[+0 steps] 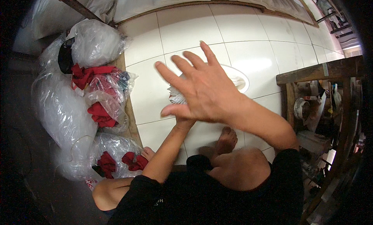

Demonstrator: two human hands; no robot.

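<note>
My right hand [202,85] is spread wide, holding nothing, by folded white stuff [177,96]. From here, I can't tell how my left hand [184,121] grips. Red cloth [101,116]: nine o'clock.

Seemingly a workshop, stuffed plastic bags [97,42], red cloth pieces [101,115], cluttered wooden shelf [318,70]

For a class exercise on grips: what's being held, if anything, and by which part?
Spread right hand: nothing. Left hand: mostly hidden, so any hold on the white pleated item can't be told.
</note>
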